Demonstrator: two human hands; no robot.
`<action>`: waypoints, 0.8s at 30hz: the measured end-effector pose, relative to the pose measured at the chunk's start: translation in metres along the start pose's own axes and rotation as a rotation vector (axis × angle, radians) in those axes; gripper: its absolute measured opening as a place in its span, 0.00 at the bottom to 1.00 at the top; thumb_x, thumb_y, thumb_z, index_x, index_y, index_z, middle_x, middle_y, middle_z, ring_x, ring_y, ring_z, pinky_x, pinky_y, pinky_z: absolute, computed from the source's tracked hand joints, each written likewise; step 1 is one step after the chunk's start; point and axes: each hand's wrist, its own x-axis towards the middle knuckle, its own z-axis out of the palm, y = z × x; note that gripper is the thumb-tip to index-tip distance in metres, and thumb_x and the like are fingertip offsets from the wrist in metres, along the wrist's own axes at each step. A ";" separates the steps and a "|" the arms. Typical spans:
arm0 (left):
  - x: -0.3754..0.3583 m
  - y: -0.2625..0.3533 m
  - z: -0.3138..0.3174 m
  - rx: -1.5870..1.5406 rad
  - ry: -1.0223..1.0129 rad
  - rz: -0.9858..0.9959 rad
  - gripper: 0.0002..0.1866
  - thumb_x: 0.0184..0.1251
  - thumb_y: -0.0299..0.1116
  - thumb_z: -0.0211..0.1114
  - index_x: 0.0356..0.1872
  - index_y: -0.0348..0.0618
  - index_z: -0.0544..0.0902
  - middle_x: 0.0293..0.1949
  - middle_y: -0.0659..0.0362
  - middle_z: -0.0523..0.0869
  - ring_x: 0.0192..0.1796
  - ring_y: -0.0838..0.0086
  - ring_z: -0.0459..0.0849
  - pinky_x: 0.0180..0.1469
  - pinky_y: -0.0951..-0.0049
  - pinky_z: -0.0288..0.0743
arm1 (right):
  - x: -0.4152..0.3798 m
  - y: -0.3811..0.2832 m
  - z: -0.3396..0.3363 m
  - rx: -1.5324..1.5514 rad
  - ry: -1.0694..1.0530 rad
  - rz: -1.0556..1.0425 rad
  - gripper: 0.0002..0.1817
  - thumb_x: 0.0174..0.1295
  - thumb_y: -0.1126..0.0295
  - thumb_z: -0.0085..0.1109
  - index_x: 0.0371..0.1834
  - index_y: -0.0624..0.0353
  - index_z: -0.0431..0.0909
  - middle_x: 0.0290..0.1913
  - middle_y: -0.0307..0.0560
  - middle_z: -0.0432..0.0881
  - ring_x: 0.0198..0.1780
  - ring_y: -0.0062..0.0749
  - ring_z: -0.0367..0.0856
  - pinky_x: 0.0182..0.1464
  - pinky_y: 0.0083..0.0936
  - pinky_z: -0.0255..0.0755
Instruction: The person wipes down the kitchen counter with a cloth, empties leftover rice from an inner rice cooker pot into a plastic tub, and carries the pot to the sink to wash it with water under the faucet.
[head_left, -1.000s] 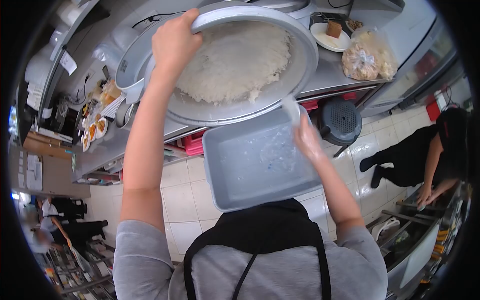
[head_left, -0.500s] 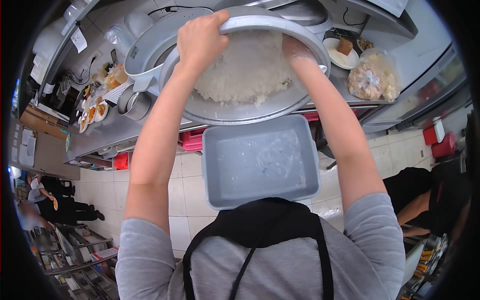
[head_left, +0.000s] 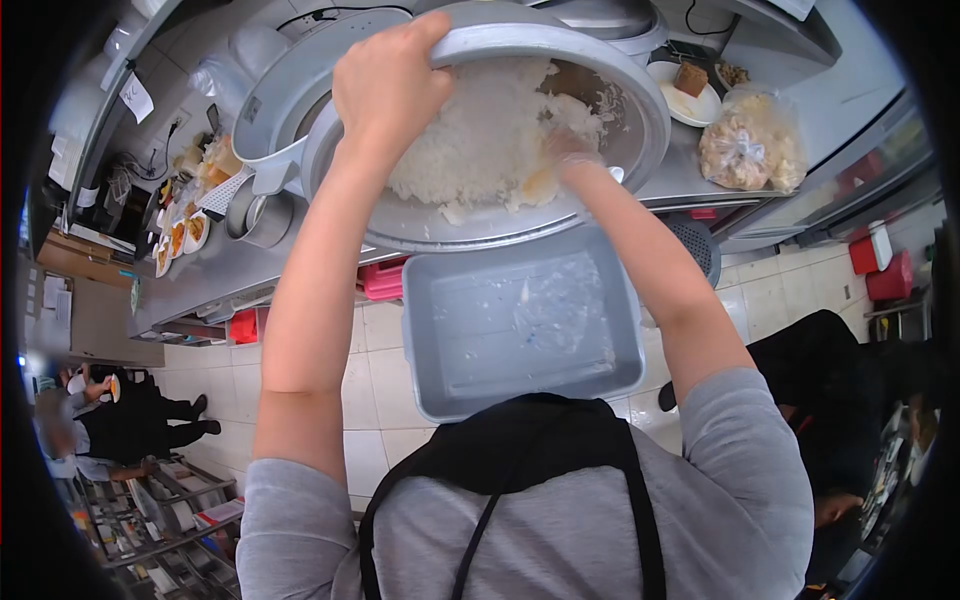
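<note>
A large metal pot (head_left: 648, 100) leans toward me at the edge of the counter, its mouth facing me. White cooked rice (head_left: 470, 140) fills much of it. My left hand (head_left: 390, 85) is closed over the pot's upper left rim. Inside, among the rice, is my right hand (head_left: 572, 150), seemingly in a clear plastic glove; blur and rice hide its fingers. A yellowish patch shows in the rice beside it. Below the pot sits a grey plastic tub (head_left: 470, 365) with a crumpled clear plastic sheet (head_left: 565, 310) in it.
Another wide metal pot (head_left: 268, 125) stands left of mine, near a small steel pot (head_left: 262, 215) and plates of food (head_left: 190, 235). To the right are a white plate (head_left: 700, 105) with a brown block and a tied bag of food (head_left: 752, 145). People stand at both sides.
My right hand has moved from the pot's upper right wall inward and down into the rice. Rice has come away there, baring brownish pot bottom. My left hand still holds the rim.
</note>
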 end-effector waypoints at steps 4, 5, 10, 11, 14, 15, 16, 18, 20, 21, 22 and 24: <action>0.000 0.001 -0.004 0.029 -0.045 -0.036 0.08 0.37 0.29 0.61 0.23 0.47 0.74 0.19 0.57 0.78 0.25 0.58 0.76 0.25 0.63 0.67 | -0.018 -0.020 0.001 0.178 -0.059 0.087 0.16 0.58 0.71 0.37 0.47 0.63 0.69 0.47 0.62 0.73 0.51 0.49 0.72 0.52 0.39 0.65; 0.000 0.002 -0.005 0.026 -0.054 -0.054 0.08 0.37 0.30 0.61 0.24 0.48 0.74 0.19 0.57 0.78 0.26 0.58 0.76 0.26 0.63 0.68 | -0.026 -0.021 0.001 0.209 -0.057 0.074 0.16 0.58 0.71 0.37 0.48 0.63 0.68 0.47 0.63 0.73 0.51 0.49 0.71 0.53 0.39 0.65; -0.002 -0.001 -0.005 -0.003 -0.031 -0.044 0.08 0.38 0.30 0.61 0.24 0.47 0.74 0.20 0.56 0.78 0.27 0.57 0.77 0.27 0.61 0.68 | -0.073 -0.018 -0.034 0.183 0.000 0.000 0.16 0.57 0.72 0.37 0.48 0.65 0.67 0.45 0.64 0.73 0.49 0.52 0.73 0.51 0.41 0.66; -0.002 -0.004 -0.005 -0.011 -0.016 -0.045 0.08 0.38 0.30 0.61 0.24 0.47 0.74 0.20 0.55 0.78 0.27 0.56 0.77 0.27 0.61 0.68 | -0.074 -0.016 -0.041 0.243 0.137 -0.017 0.17 0.57 0.73 0.37 0.49 0.65 0.65 0.45 0.64 0.73 0.48 0.53 0.73 0.50 0.41 0.66; -0.005 -0.008 -0.008 -0.034 -0.022 -0.065 0.08 0.38 0.29 0.62 0.25 0.47 0.75 0.20 0.55 0.78 0.27 0.56 0.77 0.27 0.60 0.68 | -0.057 -0.019 -0.083 0.267 0.488 -0.042 0.20 0.56 0.73 0.39 0.53 0.65 0.59 0.42 0.63 0.74 0.45 0.55 0.74 0.48 0.43 0.67; -0.005 -0.010 -0.009 -0.049 -0.039 -0.075 0.09 0.38 0.29 0.62 0.25 0.47 0.75 0.20 0.54 0.78 0.27 0.55 0.77 0.28 0.60 0.69 | -0.043 -0.018 -0.089 0.206 0.635 -0.145 0.21 0.56 0.72 0.40 0.54 0.64 0.58 0.41 0.63 0.75 0.45 0.56 0.73 0.48 0.44 0.67; -0.006 -0.012 -0.009 -0.044 -0.037 -0.078 0.09 0.38 0.29 0.62 0.25 0.47 0.75 0.20 0.54 0.78 0.27 0.55 0.77 0.28 0.60 0.69 | -0.029 -0.022 -0.097 0.163 0.753 -0.213 0.21 0.56 0.72 0.40 0.54 0.64 0.58 0.41 0.63 0.75 0.45 0.56 0.73 0.48 0.44 0.67; -0.009 -0.020 -0.008 -0.062 -0.045 -0.073 0.09 0.38 0.30 0.62 0.26 0.48 0.77 0.20 0.54 0.78 0.27 0.55 0.77 0.28 0.61 0.69 | -0.015 -0.032 -0.106 0.138 0.882 -0.296 0.20 0.56 0.71 0.40 0.54 0.64 0.58 0.42 0.63 0.75 0.45 0.55 0.73 0.48 0.44 0.67; -0.010 -0.026 -0.009 -0.049 -0.030 -0.069 0.10 0.38 0.30 0.62 0.27 0.48 0.77 0.20 0.54 0.78 0.27 0.55 0.77 0.28 0.61 0.69 | -0.014 -0.046 -0.125 0.145 0.918 -0.386 0.20 0.57 0.71 0.40 0.53 0.64 0.59 0.42 0.62 0.75 0.45 0.55 0.73 0.48 0.44 0.67; -0.014 -0.028 -0.009 -0.045 -0.022 -0.063 0.10 0.37 0.30 0.62 0.27 0.48 0.77 0.20 0.54 0.79 0.27 0.55 0.77 0.29 0.61 0.69 | -0.012 -0.056 -0.134 0.151 0.921 -0.443 0.20 0.57 0.71 0.40 0.53 0.64 0.59 0.42 0.62 0.75 0.45 0.55 0.73 0.47 0.44 0.67; -0.015 -0.030 -0.009 -0.040 -0.030 -0.073 0.10 0.37 0.30 0.62 0.27 0.48 0.77 0.20 0.54 0.79 0.27 0.55 0.77 0.29 0.61 0.69 | -0.010 -0.068 -0.137 0.159 0.923 -0.502 0.20 0.57 0.71 0.40 0.53 0.64 0.59 0.42 0.62 0.75 0.45 0.55 0.73 0.47 0.43 0.67; -0.014 -0.031 -0.007 -0.054 -0.006 -0.074 0.10 0.37 0.30 0.62 0.26 0.47 0.77 0.21 0.54 0.79 0.27 0.55 0.77 0.29 0.61 0.70 | -0.008 -0.094 -0.139 0.179 0.925 -0.620 0.20 0.57 0.70 0.41 0.53 0.64 0.60 0.42 0.62 0.75 0.45 0.55 0.73 0.47 0.43 0.67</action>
